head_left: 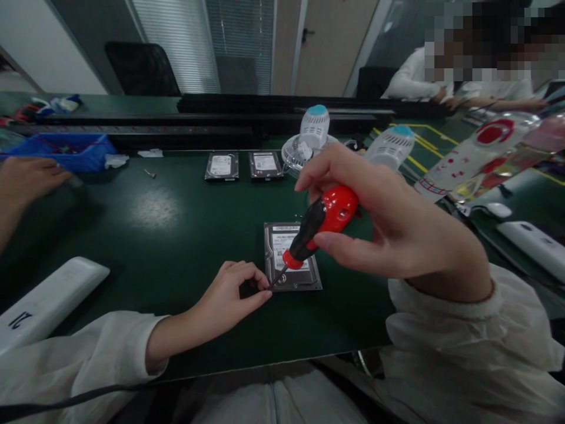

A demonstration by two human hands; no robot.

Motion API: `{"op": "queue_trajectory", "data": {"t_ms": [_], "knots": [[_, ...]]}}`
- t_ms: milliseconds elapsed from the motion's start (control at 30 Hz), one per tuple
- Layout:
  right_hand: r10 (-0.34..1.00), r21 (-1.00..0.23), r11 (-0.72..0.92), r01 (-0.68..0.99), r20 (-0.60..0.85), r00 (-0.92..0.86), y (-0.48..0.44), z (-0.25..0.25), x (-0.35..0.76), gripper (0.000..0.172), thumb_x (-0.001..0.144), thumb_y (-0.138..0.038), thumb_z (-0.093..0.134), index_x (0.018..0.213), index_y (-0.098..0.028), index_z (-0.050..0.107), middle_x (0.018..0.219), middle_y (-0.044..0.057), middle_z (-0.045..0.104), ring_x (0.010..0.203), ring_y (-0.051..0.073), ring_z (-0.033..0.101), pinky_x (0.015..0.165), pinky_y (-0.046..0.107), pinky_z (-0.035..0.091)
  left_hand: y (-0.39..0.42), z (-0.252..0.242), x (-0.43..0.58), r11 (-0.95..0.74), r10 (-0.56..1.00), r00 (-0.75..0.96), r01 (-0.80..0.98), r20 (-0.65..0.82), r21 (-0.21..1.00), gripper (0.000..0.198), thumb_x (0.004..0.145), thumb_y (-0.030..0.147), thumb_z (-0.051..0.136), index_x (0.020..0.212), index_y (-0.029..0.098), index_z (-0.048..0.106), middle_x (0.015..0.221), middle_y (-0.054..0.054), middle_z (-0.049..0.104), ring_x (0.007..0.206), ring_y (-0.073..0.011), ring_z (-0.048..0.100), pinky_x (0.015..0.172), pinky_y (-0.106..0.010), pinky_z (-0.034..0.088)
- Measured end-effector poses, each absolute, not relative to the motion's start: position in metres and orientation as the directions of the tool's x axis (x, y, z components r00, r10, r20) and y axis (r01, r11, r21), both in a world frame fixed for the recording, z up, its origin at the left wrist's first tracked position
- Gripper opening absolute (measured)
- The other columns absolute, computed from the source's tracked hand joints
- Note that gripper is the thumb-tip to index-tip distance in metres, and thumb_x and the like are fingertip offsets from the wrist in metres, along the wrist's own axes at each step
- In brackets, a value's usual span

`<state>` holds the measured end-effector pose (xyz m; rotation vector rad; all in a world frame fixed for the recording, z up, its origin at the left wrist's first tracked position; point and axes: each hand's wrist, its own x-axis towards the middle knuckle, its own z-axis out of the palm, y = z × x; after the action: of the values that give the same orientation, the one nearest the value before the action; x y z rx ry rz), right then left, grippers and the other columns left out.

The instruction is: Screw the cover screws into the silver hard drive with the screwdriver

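Note:
A hard drive point(314, 277) lies label up on the green table in front of me. My right hand point(366, 212) grips a red and black screwdriver point(304, 232) by its handle, tilted so that its shaft runs down to the drive's near left corner. At that corner my left hand point(233, 288) has thumb and forefinger pinched together beside the screwdriver tip. What sits between those fingertips is too small to make out. The screwdriver partly covers the drive's label.
Two more hard drives point(222, 166) lie farther back, near white fans point(315, 126). Another person's hand point(35, 176) is at the left by a blue bin point(95, 154). A white device point(53, 300) lies front left; a bottle point(481, 147) stands right. People sit at the far right.

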<state>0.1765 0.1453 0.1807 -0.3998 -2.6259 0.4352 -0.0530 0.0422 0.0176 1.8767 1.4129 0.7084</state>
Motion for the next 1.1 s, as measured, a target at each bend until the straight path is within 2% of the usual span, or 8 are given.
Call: {"op": "queue_trajectory", "data": {"t_ms": [133, 400, 467, 600, 733, 800, 967, 1100], "knots": [[0.397, -0.328, 0.904, 0.275, 0.399, -0.827, 0.1442, 0.1797, 0.1757, 0.032, 0.094, -0.046, 0.064, 0.106, -0.019, 0.052, 0.076, -0.006, 0.051, 0.057, 0.006, 0.042, 0.058, 0.025, 0.032, 0.0422, 0.0188, -0.0518, -0.175, 0.966, 0.256, 0.592, 0.023, 0.787, 0.005, 0.09, 0.027, 0.068, 0.087, 0.023, 0.067, 0.088, 0.002, 0.068, 0.089, -0.0204, 0.06, 0.086, -0.036, 0.036], [0.345, -0.359, 0.912, 0.198, 0.41, -0.844, 0.1442, 0.1789, 0.1769, 0.024, 0.089, -0.025, 0.061, 0.109, -0.015, 0.052, 0.09, 0.0, 0.059, 0.074, 0.009, 0.053, 0.065, 0.024, 0.043, 0.0427, 0.018, -0.0498, -0.121, 0.972, 0.233, 0.593, -0.026, 0.796, 0.005, 0.088, 0.028, 0.069, 0.088, 0.024, 0.068, 0.09, 0.001, 0.068, 0.093, -0.0225, 0.058, 0.085, -0.036, 0.037], [0.323, -0.359, 0.917, 0.176, 0.405, -0.855, 0.1456, 0.1788, 0.1757, 0.021, 0.093, -0.029, 0.062, 0.105, -0.015, 0.053, 0.087, -0.002, 0.058, 0.07, 0.007, 0.053, 0.063, 0.022, 0.042, 0.0426, 0.0185, -0.0492, -0.12, 0.972, 0.235, 0.591, -0.028, 0.797, 0.005, 0.088, 0.028, 0.069, 0.087, 0.024, 0.067, 0.09, 0.001, 0.068, 0.093, -0.0225, 0.058, 0.086, -0.036, 0.037], [0.377, -0.342, 0.904, 0.256, 0.357, -0.855, 0.1459, 0.179, 0.1741, 0.032, 0.097, -0.045, 0.064, 0.102, -0.015, 0.056, 0.072, -0.007, 0.055, 0.053, 0.004, 0.044, 0.051, 0.022, 0.032, 0.0421, 0.0196, -0.0485, -0.123, 0.97, 0.241, 0.586, -0.027, 0.801, 0.003, 0.088, 0.027, 0.068, 0.087, 0.024, 0.067, 0.09, 0.001, 0.068, 0.092, -0.0221, 0.058, 0.086, -0.037, 0.037], [0.33, -0.343, 0.917, 0.202, 0.369, -0.869, 0.1426, 0.1798, 0.1765, 0.023, 0.093, -0.027, 0.065, 0.109, -0.013, 0.056, 0.079, -0.005, 0.063, 0.061, 0.004, 0.053, 0.059, 0.018, 0.039, 0.0416, 0.0174, -0.0489, -0.092, 0.972, 0.228, 0.595, -0.058, 0.799, 0.006, 0.088, 0.029, 0.068, 0.087, 0.024, 0.067, 0.093, -0.001, 0.068, 0.095, -0.0233, 0.056, 0.086, -0.036, 0.038], [0.301, -0.339, 0.925, 0.172, 0.378, -0.875, 0.1419, 0.1798, 0.1778, 0.029, 0.091, -0.023, 0.063, 0.116, -0.011, 0.054, 0.087, -0.002, 0.067, 0.067, 0.005, 0.057, 0.064, 0.019, 0.042, 0.0414, 0.0156, -0.0492, -0.075, 0.973, 0.219, 0.602, -0.074, 0.795, 0.007, 0.088, 0.03, 0.068, 0.086, 0.023, 0.067, 0.094, -0.001, 0.069, 0.098, -0.0243, 0.056, 0.087, -0.037, 0.039], [0.352, -0.334, 0.914, 0.231, 0.37, -0.86, 0.1445, 0.179, 0.1782, 0.032, 0.094, -0.042, 0.067, 0.107, -0.014, 0.059, 0.068, -0.007, 0.059, 0.052, 0.004, 0.045, 0.052, 0.022, 0.029, 0.0414, 0.0155, -0.0491, -0.078, 0.973, 0.22, 0.608, -0.073, 0.79, 0.006, 0.088, 0.029, 0.067, 0.089, 0.023, 0.067, 0.096, -0.002, 0.07, 0.099, -0.0244, 0.056, 0.088, -0.037, 0.04], [0.358, -0.302, 0.919, 0.254, 0.366, -0.859, 0.1439, 0.1805, 0.1786, 0.026, 0.09, -0.031, 0.064, 0.11, -0.014, 0.057, 0.069, -0.007, 0.059, 0.055, 0.006, 0.046, 0.058, 0.022, 0.034, 0.0418, 0.0189, -0.0485, -0.067, 0.971, 0.221, 0.612, -0.088, 0.788, 0.006, 0.089, 0.03, 0.068, 0.087, 0.023, 0.067, 0.095, -0.001, 0.069, 0.098, -0.0243, 0.056, 0.087, -0.037, 0.041]]}}
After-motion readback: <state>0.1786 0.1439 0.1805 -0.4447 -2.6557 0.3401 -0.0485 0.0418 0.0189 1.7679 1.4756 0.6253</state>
